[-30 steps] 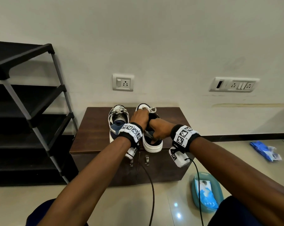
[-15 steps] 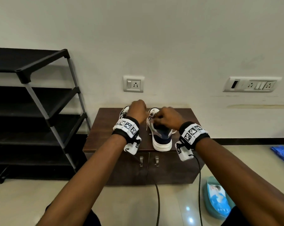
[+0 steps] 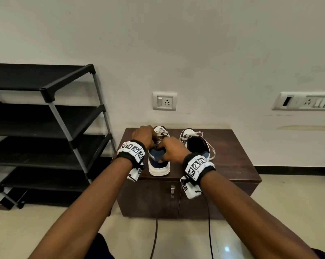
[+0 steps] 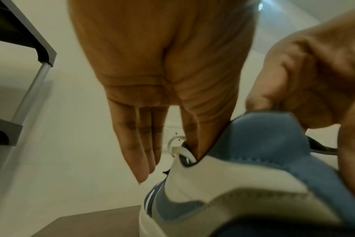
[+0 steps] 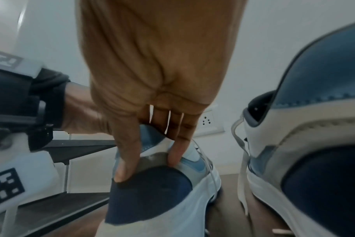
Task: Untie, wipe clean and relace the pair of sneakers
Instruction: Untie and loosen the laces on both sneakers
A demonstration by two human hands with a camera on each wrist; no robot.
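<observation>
Two sneakers stand side by side on the brown table, heels at 6 o'clock. The left hand reaches into the laces of the left sneaker; whether its grip is clamped, I cannot tell. The right hand pinches that sneaker's heel collar, thumb outside. The right sneaker, at 3 o'clock, lies untied, its laces loose.

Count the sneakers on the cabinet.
2: the left sneaker stands near the cabinet's front edge under both hands; the right sneaker stands beside it, untouched, laces loose.
</observation>
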